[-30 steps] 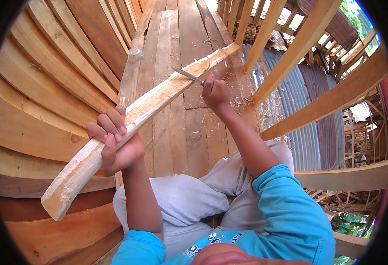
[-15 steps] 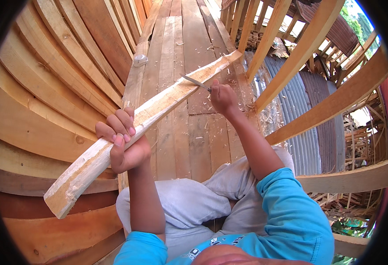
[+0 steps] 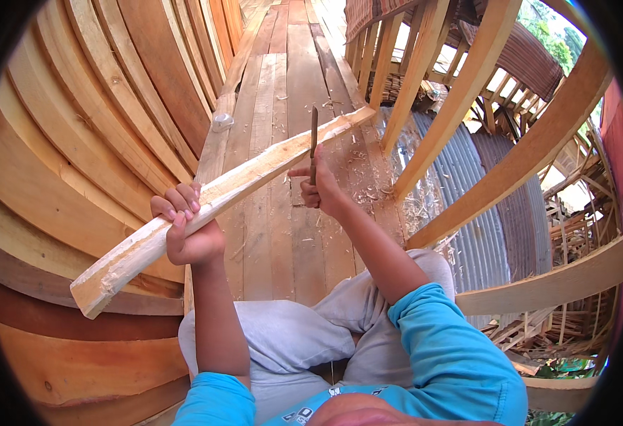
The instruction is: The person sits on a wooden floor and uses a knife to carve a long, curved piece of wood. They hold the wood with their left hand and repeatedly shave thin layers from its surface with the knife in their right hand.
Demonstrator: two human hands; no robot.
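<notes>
A long pale piece of wood (image 3: 265,161) with a rough-shaved upper face slants from the near left to the far right. My left hand (image 3: 192,226) is wrapped around its lower part. Its far end reaches the foot of the railing, where I cannot tell what it rests on. My right hand (image 3: 322,190) grips the handle of a knife (image 3: 314,128), with the index finger stretched to the left. The blade points away from me, upright in the picture, and appears in front of the wood; whether it touches is unclear.
Wood shavings lie scattered over the plank floor (image 3: 262,248). Curved-looking boards (image 3: 77,167) line the left. A small clear object (image 3: 222,123) sits on the floor beside them. Slanting railing posts (image 3: 460,99) stand at right, with corrugated metal sheets (image 3: 471,206) beyond.
The knife has swung from lying across the wood to pointing away from me. My right hand has come nearer and left, its index finger now extended. The left hand keeps its hold.
</notes>
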